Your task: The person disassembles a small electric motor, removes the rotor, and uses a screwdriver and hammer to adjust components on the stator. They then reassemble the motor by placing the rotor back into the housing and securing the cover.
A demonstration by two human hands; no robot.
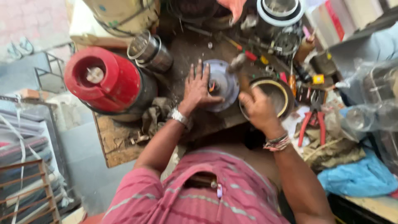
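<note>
My left hand (198,88) lies flat with spread fingers on a round grey metal disc (227,81) that sits on the wooden workbench (120,143). A small reddish part shows at the disc's centre by my thumb. My right hand (258,108) is closed around the handle of a hammer (237,63), whose blurred metal head hangs just above the disc's far right edge. Beside my right hand lies a dark round bowl with a yellow rim (277,92).
A red mixer base (108,81) stands at the left, steel jars (150,52) behind it. Red-handled pliers (311,120), screwdrivers and small parts litter the right side. A blue cloth (358,176) and plastic bags lie at the far right. A greasy rag (154,114) sits near my left wrist.
</note>
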